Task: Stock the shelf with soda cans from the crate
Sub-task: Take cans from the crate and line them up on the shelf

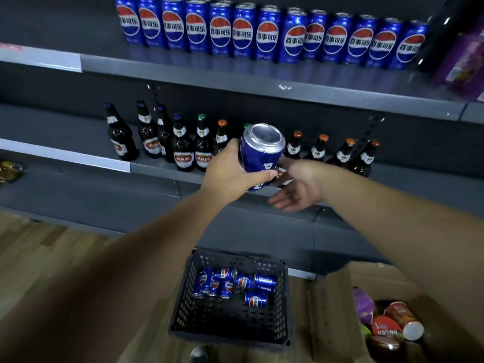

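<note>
My left hand (pixel 230 171) grips a blue Pepsi can (pixel 258 155) in mid-air in front of the middle shelf, its silver end tilted toward me. My right hand (pixel 296 188) hovers just right of and below the can, palm up and fingers spread, holding nothing. A long row of blue Pepsi cans (pixel 267 32) stands along the top shelf (pixel 235 77). On the floor below sits a black plastic crate (pixel 281 310) with several Pepsi cans (pixel 235 284) lying loose in it.
Brown beer bottles (pixel 183 148) line the middle shelf (pixel 157 171) behind my hands. A cardboard box (pixel 337 310) with red-lidded cups and snack packs sits right of the crate. Purple packages (pixel 466 64) hang at the top right. The floor is wood.
</note>
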The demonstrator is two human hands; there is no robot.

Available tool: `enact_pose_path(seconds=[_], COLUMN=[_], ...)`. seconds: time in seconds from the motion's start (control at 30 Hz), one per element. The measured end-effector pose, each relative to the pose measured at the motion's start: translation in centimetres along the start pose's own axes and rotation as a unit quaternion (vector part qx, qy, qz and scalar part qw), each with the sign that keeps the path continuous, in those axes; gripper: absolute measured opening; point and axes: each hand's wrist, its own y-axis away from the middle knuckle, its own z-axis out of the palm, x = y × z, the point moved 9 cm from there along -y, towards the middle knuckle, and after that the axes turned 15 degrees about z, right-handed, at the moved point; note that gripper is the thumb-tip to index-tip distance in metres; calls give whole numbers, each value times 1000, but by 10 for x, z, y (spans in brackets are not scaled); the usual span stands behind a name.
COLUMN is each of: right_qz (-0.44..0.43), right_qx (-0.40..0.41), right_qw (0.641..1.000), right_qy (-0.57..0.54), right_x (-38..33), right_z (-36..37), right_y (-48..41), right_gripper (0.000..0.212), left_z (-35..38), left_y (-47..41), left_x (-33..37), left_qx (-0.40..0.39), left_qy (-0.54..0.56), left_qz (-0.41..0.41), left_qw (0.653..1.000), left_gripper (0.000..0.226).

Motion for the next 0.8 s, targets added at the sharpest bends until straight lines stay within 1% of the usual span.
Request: enact_pose_path(seconds=[0.13, 0.2, 0.27, 0.33, 0.47, 0.53, 0.63, 0.8], right_qz=[0, -14, -36, -52, -66, -73, -92, -138], right_qx=[-124, -164, -187, -203, -221, -231, -237, -221], right_qw=[992, 986, 980, 974, 967, 963, 956, 949], right_qy=[-21, -36, -61, -84, -105, -119, -145, -176], right_x=[14, 13, 3, -7, -24, -32, -43, -58], right_z=[20, 26, 29, 31, 34, 36, 41, 47], right_y=[-4, -5, -4, 0, 15, 21, 29, 43], right_gripper=[85, 87, 86, 85, 73, 73, 77, 72], left_z=[1, 0, -3, -8, -19, -26, -36, -51], left_y=[-5, -8, -10, -13, -18, -20, -20, -16], left_x=[15, 21, 28, 33, 39, 43, 48, 48], left_qx=[23, 23, 23, 28, 27, 31, 35, 68], left_qy=[-27, -43, -55, -74, -136, -155, -158, -152], left_qz=[27, 42, 57, 75, 129, 153, 179, 203], left_qw=[999, 998, 997, 994, 982, 975, 970, 965], left_gripper=[71, 75, 80, 79, 77, 78, 78, 82])
